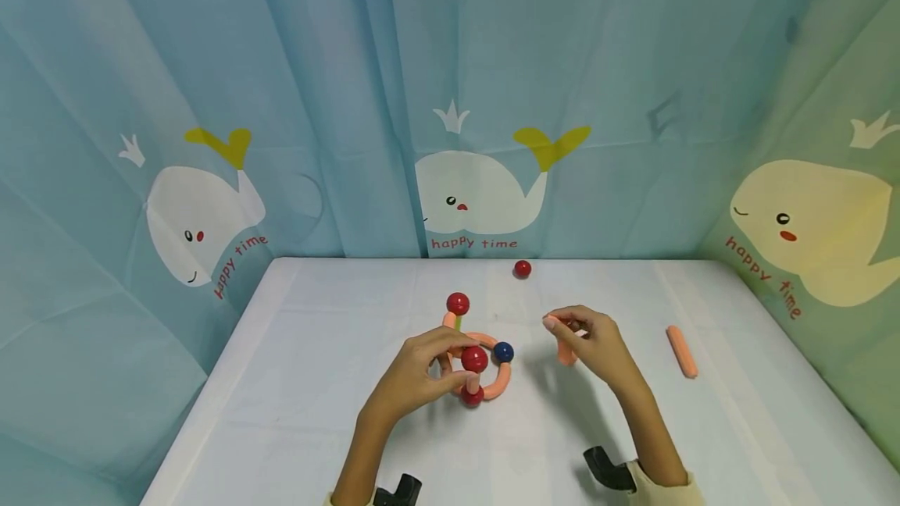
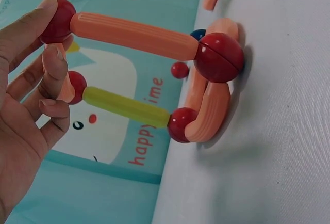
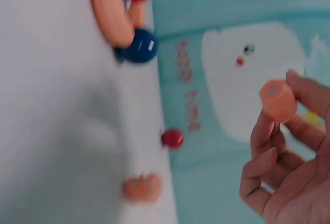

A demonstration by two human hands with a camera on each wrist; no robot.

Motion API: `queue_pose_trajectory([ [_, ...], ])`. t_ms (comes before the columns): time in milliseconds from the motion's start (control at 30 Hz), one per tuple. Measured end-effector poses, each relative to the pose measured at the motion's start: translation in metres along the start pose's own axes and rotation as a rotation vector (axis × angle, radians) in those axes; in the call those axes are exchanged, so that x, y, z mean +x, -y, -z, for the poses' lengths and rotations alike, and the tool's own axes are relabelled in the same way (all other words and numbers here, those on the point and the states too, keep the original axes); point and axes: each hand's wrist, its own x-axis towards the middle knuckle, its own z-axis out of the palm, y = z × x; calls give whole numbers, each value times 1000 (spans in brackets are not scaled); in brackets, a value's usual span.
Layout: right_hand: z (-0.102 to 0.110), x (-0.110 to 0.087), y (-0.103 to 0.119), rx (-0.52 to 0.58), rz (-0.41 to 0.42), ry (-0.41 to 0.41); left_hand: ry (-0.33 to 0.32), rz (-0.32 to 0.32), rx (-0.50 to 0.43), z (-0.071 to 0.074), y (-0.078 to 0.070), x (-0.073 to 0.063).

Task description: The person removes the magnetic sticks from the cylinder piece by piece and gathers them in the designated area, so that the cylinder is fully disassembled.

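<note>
A small frame of magnetic balls and rods stands on the table. My left hand (image 1: 425, 373) holds its near upper red ball (image 2: 58, 21) between thumb and fingers. Below that ball a straight orange rod (image 2: 134, 35) runs down to a red ball (image 2: 219, 57) in the base. Beside it a yellow-green rod (image 2: 126, 106) links another upper red ball (image 1: 458, 303) to the base. Curved orange rods (image 1: 501, 383) and a blue ball (image 1: 503, 352) form the base ring. To the right, my right hand (image 1: 594, 342) pinches an orange rod (image 3: 278, 100) in the air, seen end-on in the right wrist view.
A loose red ball (image 1: 523, 269) lies near the table's back edge. On the right of the table (image 1: 302, 397) lies a straight orange rod (image 1: 682, 351). Behind the table hangs a blue curtain (image 1: 337, 100) printed with whales.
</note>
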Motion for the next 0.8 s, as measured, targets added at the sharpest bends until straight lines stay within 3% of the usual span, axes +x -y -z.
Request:
queue_pose_trajectory([
  [200, 13, 3, -31, -65, -311, -31, -3, 25, -9, -1, -1, 0],
  [367, 14, 1, -49, -96, -435, 3, -3, 9, -13, -1, -1, 0],
  [600, 10, 0, -67, -165, -462, 7, -1, 10, -10, -1, 0, -1],
  [800, 12, -1, -67, -199, -453, 21, -5, -5, -4, -2, 0, 0],
])
